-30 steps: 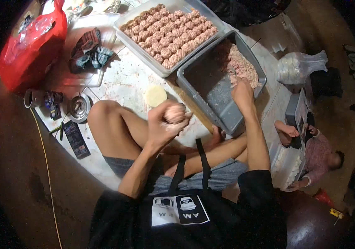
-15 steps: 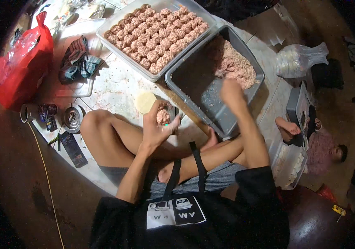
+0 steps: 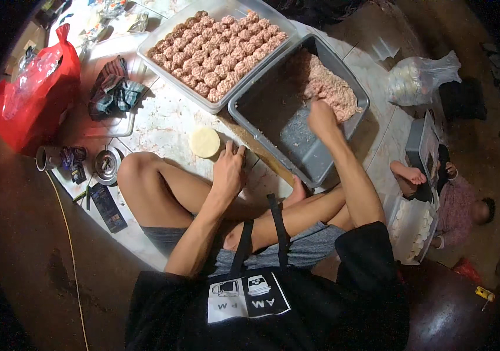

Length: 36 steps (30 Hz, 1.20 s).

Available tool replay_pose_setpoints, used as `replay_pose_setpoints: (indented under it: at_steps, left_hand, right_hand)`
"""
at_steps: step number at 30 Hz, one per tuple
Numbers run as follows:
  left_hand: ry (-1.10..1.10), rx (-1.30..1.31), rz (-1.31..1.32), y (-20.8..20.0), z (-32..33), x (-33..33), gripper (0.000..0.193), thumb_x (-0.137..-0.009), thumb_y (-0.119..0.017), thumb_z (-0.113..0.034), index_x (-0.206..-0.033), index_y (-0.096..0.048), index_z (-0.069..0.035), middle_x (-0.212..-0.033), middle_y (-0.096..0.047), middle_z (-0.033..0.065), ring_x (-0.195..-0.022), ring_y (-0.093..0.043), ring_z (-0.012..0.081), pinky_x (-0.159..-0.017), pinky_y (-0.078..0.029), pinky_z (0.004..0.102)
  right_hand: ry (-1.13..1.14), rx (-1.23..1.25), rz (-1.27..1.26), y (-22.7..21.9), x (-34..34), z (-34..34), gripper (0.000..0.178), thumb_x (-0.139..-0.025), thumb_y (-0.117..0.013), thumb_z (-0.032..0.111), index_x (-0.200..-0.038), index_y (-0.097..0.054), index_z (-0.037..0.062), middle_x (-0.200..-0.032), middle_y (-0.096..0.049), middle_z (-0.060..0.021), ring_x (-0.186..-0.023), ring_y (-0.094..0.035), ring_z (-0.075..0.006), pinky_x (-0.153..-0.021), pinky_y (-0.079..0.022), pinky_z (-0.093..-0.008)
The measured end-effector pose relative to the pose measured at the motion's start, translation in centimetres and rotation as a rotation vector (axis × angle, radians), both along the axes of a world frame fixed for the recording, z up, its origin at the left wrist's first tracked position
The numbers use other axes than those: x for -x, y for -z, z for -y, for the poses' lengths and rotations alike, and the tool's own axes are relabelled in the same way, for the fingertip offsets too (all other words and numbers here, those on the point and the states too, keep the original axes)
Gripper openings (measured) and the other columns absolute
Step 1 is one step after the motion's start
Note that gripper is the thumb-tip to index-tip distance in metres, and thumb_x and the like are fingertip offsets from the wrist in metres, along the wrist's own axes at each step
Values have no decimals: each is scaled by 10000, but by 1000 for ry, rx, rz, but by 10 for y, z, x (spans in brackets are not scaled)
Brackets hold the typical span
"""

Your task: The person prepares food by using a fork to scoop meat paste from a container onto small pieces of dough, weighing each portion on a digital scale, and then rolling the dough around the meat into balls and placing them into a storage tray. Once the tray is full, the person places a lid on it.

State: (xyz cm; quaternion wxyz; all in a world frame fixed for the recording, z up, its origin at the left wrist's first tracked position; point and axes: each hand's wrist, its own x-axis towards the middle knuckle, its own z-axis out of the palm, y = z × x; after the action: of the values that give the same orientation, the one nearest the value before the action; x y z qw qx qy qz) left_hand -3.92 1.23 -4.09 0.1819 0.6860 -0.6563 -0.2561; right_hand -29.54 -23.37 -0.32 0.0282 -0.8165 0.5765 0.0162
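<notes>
Between pale disc (image 3: pixel 205 142) and gray tub (image 3: pixel 294 139), left hand (image 3: pixel 229 168) half-curled, right hand (image 3: pixel 325 120) fisted over mince (image 3: pixel 333 85), any hold unseen

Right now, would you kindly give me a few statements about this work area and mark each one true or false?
1. The patterned cloth lies between the red bag and the clear tray. True.
2. The right hand reaches into the grey tub, at the pink mixture. True.
3. The clear tray holds just one lump. False: it holds many pink lumps set in rows.
4. The left hand is close to the pale round disc. True.
5. The red bag is on the right side of the picture. False: it is on the left.
6. Both hands are in the grey tub. False: only the right one is.
</notes>
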Motion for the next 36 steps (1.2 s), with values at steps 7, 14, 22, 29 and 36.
replay_pose_setpoints:
  at_steps: [7, 14, 22, 29, 36]
  left_hand:
    - [-206, 142, -124, -51, -14, -15, 399, -875, -790, -156, -1240, -662, -54, -1163, -610, 202, -874, -690, 401, -731, -580, 481]
    - [-460, 197, -115, -34, -10, -63, 229, -833, -807, -143, -1026, -697, -85, -983, -646, 159, -947, -667, 384, -769, -545, 479]
    - [-423, 259, 27, -27, -9, -62, 162, -837, -668, -5, -979, -700, -75, -980, -645, 131, -887, -621, 365, -797, -482, 460]
    - [-442, 321, -88, -27, 6, -53, 120, -863, -713, -84, -978, -734, -57, -955, -665, 143, -892, -628, 367, -823, -487, 461]
    - [-604, 285, -457, -7, -4, -64, 163, -872, -749, -123, -988, -756, -8, -959, -692, 189, -879, -668, 409, -787, -541, 469]
  right_hand:
    - [-16, -6, 84, -9, -9, 9, 292, -817, -602, 14, -1063, -726, -83, -955, -699, -358, -950, -709, -504, -875, -562, -569]
    - [-150, -126, -55, -21, 2, 0, 327, -867, -599, 71, -1150, -753, 17, -965, -723, -304, -936, -712, -494, -868, -570, -559]
    - [-2, -46, -59, 5, 3, -21, 349, -803, -649, 67, -1125, -763, -5, -1001, -719, -334, -997, -720, -480, -898, -570, -535]
    - [282, -135, -2, -4, 8, 12, 275, -857, -615, 151, -1005, -760, -29, -1021, -735, -315, -1014, -719, -494, -912, -560, -554]
    - [31, -149, 313, 6, -34, -50, 272, -930, -610, 179, -1076, -789, 36, -1022, -763, -229, -978, -711, -474, -873, -565, -517]
